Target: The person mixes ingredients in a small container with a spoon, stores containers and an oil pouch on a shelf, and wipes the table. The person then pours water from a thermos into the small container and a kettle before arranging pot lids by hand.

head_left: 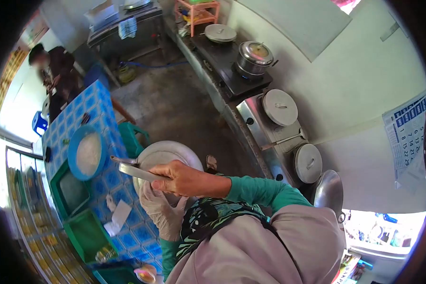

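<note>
A large round pale metal lid or basin [180, 152] sits in front of my body, beside the blue tiled-pattern tablecloth. My right hand [173, 179], bare, is closed around a flat metal tool [139, 173] that points left over the round metal piece. Just below it, my left hand [162, 208] wears a thin whitish glove; its upper fingers reach toward the rim and are partly hidden under the right hand, so what they hold cannot be made out.
On the blue table [128, 189] stand a blue basin [87, 152] with white contents and green trays [91, 235]. A green stool [130, 137] is beside it. Stoves with covered pots [254, 59] line the wall. A person [57, 71] stands beyond the table.
</note>
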`<state>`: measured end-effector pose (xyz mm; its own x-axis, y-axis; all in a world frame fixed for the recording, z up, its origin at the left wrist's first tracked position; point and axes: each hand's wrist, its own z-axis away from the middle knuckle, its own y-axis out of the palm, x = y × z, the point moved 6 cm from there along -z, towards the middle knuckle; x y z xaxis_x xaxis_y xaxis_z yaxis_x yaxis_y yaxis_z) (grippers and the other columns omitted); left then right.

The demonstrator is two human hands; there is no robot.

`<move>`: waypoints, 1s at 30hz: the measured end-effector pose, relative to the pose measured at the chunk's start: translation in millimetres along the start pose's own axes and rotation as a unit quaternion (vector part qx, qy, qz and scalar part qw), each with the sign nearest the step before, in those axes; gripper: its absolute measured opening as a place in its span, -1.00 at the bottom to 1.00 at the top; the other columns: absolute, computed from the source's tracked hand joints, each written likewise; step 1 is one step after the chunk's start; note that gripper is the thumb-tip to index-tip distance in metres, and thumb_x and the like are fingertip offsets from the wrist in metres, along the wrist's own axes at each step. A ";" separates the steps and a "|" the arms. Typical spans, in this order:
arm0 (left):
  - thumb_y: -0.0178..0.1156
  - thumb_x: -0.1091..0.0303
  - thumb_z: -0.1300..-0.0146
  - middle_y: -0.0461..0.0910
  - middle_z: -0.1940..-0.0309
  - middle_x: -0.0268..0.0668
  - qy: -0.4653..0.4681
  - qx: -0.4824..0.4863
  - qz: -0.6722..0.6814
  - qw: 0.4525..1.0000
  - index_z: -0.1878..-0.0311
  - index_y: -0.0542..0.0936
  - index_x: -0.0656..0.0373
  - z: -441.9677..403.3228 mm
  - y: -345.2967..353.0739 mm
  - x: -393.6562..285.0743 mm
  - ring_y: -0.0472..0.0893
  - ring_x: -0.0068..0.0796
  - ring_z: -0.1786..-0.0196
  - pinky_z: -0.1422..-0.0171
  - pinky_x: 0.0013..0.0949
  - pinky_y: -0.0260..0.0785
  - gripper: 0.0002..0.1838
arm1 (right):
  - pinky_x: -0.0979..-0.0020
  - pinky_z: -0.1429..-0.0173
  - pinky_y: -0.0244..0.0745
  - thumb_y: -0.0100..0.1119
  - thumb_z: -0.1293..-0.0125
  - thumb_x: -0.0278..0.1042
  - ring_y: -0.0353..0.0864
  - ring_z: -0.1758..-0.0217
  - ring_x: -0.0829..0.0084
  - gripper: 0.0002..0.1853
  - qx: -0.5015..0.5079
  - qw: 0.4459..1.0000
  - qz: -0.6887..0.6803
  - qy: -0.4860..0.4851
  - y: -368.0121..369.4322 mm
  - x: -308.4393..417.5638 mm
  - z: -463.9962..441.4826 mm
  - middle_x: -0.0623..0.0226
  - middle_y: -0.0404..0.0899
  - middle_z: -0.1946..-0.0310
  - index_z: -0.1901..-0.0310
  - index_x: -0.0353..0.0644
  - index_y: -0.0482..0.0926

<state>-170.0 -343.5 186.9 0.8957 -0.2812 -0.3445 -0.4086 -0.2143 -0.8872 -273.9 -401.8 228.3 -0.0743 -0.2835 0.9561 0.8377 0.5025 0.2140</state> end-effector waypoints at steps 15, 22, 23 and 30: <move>0.46 0.15 0.04 0.24 -0.33 0.09 0.153 0.078 0.299 0.939 -0.39 0.22 0.31 -323.5 183.0 -73.2 0.27 0.04 -0.36 -0.41 -0.07 0.16 -0.04 | 0.67 0.70 -0.04 0.09 -0.42 -0.23 0.13 0.72 0.80 -0.76 -0.363 0.918 -0.158 -0.026 -335.2 57.3 -68.0 0.60 0.29 0.62 0.01 -0.16 0.52; 0.18 0.28 -0.34 0.61 0.02 -0.14 -0.190 0.074 0.518 0.831 -0.16 0.50 0.37 -484.3 301.0 58.4 0.65 -0.37 0.05 0.04 -0.41 0.52 -0.57 | 0.66 0.73 -0.09 0.19 -0.37 -0.16 0.09 0.77 0.80 -0.66 -0.503 0.835 -0.214 -0.061 -449.9 56.5 -122.8 0.61 0.28 0.67 -0.06 -0.18 0.52; 0.18 0.28 -0.34 0.61 0.02 -0.14 -0.189 0.084 0.515 0.832 -0.16 0.50 0.37 -513.9 316.3 72.2 0.65 -0.37 0.05 0.04 -0.41 0.52 -0.57 | 0.67 0.73 -0.09 0.19 -0.36 -0.17 0.09 0.77 0.80 -0.66 -0.525 0.821 -0.215 -0.060 -459.3 55.7 -130.9 0.61 0.28 0.67 -0.07 -0.18 0.52; 0.25 0.22 -0.25 0.54 0.40 -0.40 -0.224 0.333 0.539 0.741 0.24 0.60 0.22 -721.3 443.1 39.3 0.53 -0.64 0.44 0.45 -0.59 0.29 -0.76 | 0.67 0.69 -0.08 0.17 -0.37 -0.23 0.11 0.73 0.80 -0.63 -0.638 0.728 -0.232 -0.092 -505.8 80.2 -161.7 0.60 0.27 0.66 -0.13 -0.24 0.51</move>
<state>-442.6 -1124.2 1.5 0.1418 0.4170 -0.8978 -0.8846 0.4604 0.0741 -616.0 -810.7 164.3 -0.4830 -0.0080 0.8756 0.5108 -0.8148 0.2743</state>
